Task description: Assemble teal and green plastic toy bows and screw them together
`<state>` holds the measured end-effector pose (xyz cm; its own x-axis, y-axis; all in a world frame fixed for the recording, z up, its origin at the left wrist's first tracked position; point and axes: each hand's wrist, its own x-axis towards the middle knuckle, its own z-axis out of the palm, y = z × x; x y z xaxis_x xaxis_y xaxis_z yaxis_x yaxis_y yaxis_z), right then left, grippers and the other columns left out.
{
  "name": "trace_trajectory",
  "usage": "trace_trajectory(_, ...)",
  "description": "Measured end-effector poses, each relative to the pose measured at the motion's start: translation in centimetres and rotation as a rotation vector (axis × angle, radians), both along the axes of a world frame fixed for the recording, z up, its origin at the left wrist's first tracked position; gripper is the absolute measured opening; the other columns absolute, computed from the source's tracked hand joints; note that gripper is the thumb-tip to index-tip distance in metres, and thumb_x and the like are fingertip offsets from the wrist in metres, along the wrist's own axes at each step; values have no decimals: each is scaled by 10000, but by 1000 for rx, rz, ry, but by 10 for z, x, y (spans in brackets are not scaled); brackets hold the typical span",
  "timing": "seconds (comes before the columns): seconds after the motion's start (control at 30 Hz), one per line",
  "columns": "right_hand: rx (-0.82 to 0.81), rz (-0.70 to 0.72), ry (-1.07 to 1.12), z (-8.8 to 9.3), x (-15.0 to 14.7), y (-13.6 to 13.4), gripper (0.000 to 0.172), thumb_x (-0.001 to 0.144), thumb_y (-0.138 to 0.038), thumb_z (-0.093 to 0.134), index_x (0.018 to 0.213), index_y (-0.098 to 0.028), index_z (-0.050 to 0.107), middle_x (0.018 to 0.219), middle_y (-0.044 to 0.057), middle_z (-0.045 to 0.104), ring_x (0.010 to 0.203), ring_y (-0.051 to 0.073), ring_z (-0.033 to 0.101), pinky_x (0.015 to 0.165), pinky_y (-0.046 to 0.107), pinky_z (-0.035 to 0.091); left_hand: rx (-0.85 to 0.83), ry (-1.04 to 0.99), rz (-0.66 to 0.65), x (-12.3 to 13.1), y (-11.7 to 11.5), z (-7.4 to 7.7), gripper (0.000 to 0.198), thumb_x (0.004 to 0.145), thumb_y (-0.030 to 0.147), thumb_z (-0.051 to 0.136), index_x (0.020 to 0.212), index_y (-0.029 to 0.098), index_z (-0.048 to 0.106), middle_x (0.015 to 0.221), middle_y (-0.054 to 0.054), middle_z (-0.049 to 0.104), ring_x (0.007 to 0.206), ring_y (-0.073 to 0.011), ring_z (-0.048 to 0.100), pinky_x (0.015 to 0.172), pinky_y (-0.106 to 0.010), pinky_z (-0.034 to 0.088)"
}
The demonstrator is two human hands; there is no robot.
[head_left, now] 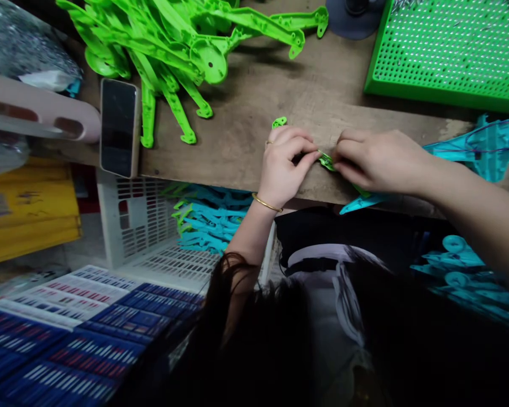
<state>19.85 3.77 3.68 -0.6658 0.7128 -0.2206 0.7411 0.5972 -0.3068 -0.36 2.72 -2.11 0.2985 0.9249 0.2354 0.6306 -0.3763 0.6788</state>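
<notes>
Green plastic piece (326,161) sits pinched between our left hand (285,167) and right hand (375,161), fingertips of both closed on it, at the wooden tabletop (246,130) edge.

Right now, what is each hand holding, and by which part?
Left hand and right hand pinch a small green plastic piece, one at each end.
</notes>
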Motion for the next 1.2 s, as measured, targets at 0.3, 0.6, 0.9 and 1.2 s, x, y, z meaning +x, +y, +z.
trace_trajectory(0.3, -66, 11, 0, 2, -4, 7, 261, 883, -323, 450, 954, -188, 662, 928, 92, 677, 739, 201, 592, 590, 307, 323, -12, -23, 31, 3, -1, -2, 127, 873, 323, 640, 781, 241, 668, 926, -5, 686, 988, -215, 594, 964, -451, 460)
trace_trajectory(0.6, -130, -258, -48, 4, -15, -1, 245, 846, -297, 477, 893, -159, 673, 840, 103, 694, 736, 228, 599, 652, 331, 383, -34, -52, 45, 4, -1, -2, 107, 846, 267, 667, 747, 227, 672, 912, -6, 692, 1000, -213, 592, 965, -429, 442)
trace_trajectory(0.9, -165, -368, -43, 4, -22, -3, 221, 848, -263, 492, 868, -162, 688, 848, 113, 690, 778, 245, 599, 706, 349, 406, 11, -34, 36, 3, -1, -5, 135, 860, 295, 657, 743, 229, 660, 898, 7, 678, 952, -194, 595, 961, -422, 449)
trace_trajectory(1.2, -342, -270, -92, 9, -17, 6, 230, 831, -214, 510, 965, -176, 694, 916, 85, 709, 795, 208, 621, 667, 299, 389, 45, -9, 32, 3, -2, -4, 130, 863, 282, 662, 750, 216, 654, 874, 23, 671, 912, -170, 597, 954, -408, 449)
